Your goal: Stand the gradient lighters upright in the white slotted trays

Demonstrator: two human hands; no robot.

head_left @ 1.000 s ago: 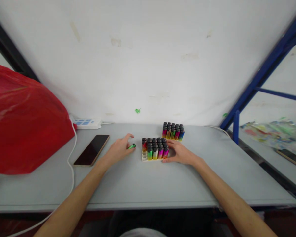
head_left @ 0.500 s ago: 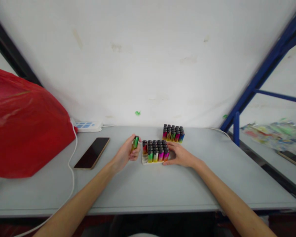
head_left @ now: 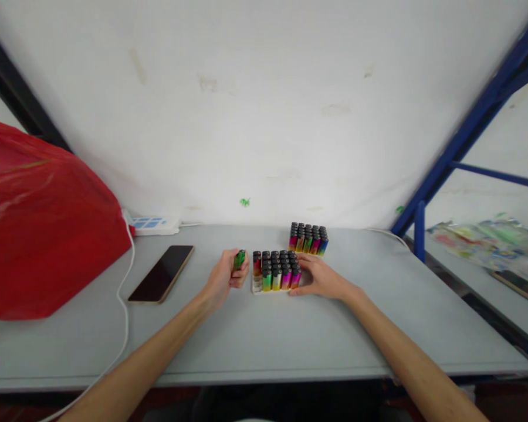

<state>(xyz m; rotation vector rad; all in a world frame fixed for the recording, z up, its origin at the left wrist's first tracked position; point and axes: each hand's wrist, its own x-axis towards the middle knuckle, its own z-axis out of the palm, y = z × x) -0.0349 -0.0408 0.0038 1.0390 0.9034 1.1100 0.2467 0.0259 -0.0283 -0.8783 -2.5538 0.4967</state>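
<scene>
My left hand point(head_left: 226, 278) is closed round a green lighter point(head_left: 239, 259), held just left of a white tray point(head_left: 257, 286) packed with several upright rainbow-coloured lighters point(head_left: 278, 270). The tray's front left corner slot looks unfilled. My right hand point(head_left: 320, 276) rests on the table against the tray's right side, fingers curled onto the lighters there. A second block of the same lighters point(head_left: 308, 238) stands behind it to the right.
A dark phone point(head_left: 161, 281) lies to the left on the grey table point(head_left: 264, 334), beside a white cable point(head_left: 124, 305) running to a power strip point(head_left: 153, 223). A big red plastic bag point(head_left: 39, 223) fills the left side. Blue metal shelving point(head_left: 462, 135) stands at right.
My left hand picked the green lighter up off the table, stood it upright, and now grips it lower in the fist beside the tray. My right hand stayed on the tray.
</scene>
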